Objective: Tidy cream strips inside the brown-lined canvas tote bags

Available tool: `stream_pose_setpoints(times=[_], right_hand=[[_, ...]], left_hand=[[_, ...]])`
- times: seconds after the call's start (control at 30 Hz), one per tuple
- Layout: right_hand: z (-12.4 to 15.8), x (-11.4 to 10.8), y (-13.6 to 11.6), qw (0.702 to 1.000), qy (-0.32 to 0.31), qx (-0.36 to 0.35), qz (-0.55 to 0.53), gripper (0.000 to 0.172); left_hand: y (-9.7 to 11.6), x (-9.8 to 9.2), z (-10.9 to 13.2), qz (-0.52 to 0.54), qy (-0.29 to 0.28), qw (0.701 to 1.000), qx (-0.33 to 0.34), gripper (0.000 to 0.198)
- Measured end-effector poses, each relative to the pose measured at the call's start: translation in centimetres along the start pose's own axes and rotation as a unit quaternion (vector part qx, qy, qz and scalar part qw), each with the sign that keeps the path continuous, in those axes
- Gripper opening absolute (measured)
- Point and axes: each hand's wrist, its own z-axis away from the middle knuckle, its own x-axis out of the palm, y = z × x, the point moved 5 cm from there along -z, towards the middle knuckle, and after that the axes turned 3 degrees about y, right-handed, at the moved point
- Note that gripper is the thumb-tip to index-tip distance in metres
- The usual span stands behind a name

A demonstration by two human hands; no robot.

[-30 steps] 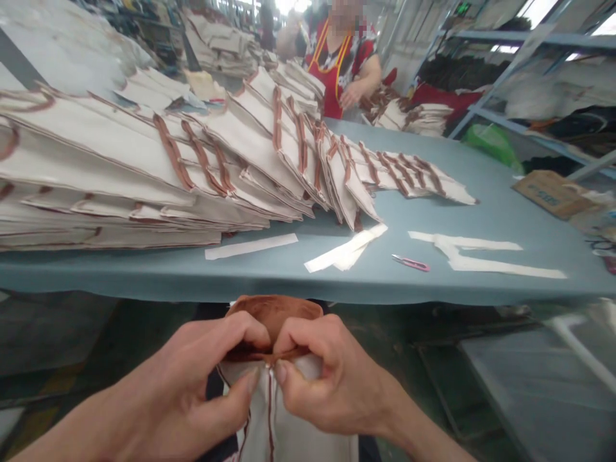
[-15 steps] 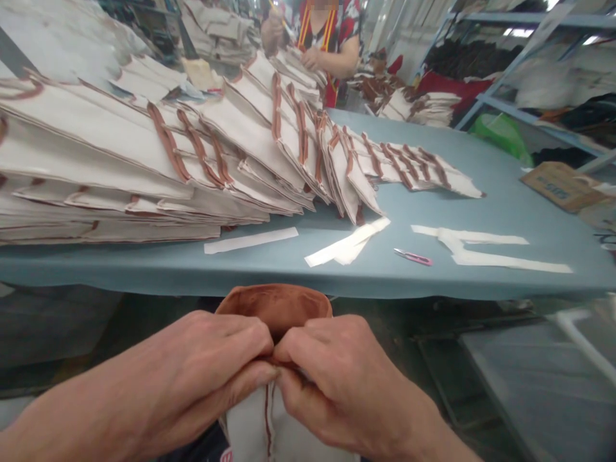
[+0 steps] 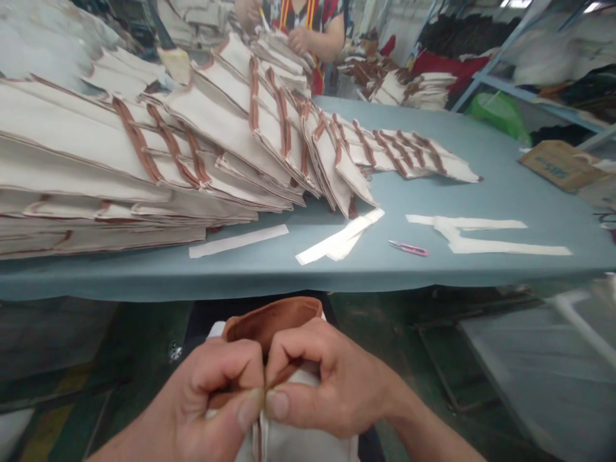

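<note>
Both my hands grip one cream canvas bag with a brown-lined mouth, held below the table's front edge. My left hand is closed, thumb and fingers pinching the bag's top rim beside a brown seam. My right hand is closed too, pinching the same rim right next to it, thumbs almost touching. The bag's lower part is hidden below the picture.
A blue-grey table carries large slanting stacks of cream bags with brown handles, loose white strips, and small pink snips. A person in a red apron works at the far end. A cardboard box and shelving stand right.
My hands and the bag have sunk lower in view and drawn closer; my thumbs now show, pinching the rim together. The view has tipped downward.
</note>
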Motion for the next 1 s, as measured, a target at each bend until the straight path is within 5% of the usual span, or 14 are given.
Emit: stream_pose_setpoints(times=[0.13,0.27,0.43,0.67,0.8,0.93,1.0], right_hand=[[-0.5,-0.3,1.1,0.996,-0.014,0.017,-0.083,0.045],[-0.9,-0.5,2.3,0.997,-0.008,0.055,-0.056,0.052],[-1.5,-0.1,2.7,0.997,0.0,0.077,-0.007,0.063],[-1.8,0.5,0.2,0.995,-0.003,0.045,0.085,0.051],[0.4,1.6,-1.8,0.98,-0.013,0.026,0.196,0.037],[2.2,0.5,-2.6,0.96,-0.024,0.04,0.276,0.022],[1.5,-0.6,-2.2,0.955,-0.006,0.074,0.288,0.019]], left_hand=[[-0.8,2.3,-0.5,0.239,-0.023,0.968,-0.076,0.072],[-2.7,2.8,-0.1,0.35,-0.051,0.922,-0.159,0.068],[-3.9,1.1,0.2,0.287,-0.002,0.951,-0.112,0.065],[-1.8,0.0,-0.4,0.233,-0.102,0.963,-0.093,0.071],[0.4,-0.4,-0.4,0.18,-0.151,0.969,-0.076,0.067],[3.4,-0.2,0.6,0.091,-0.191,0.976,0.042,0.036],[3.7,-0.2,2.1,-0.025,-0.154,0.984,0.088,0.031]])
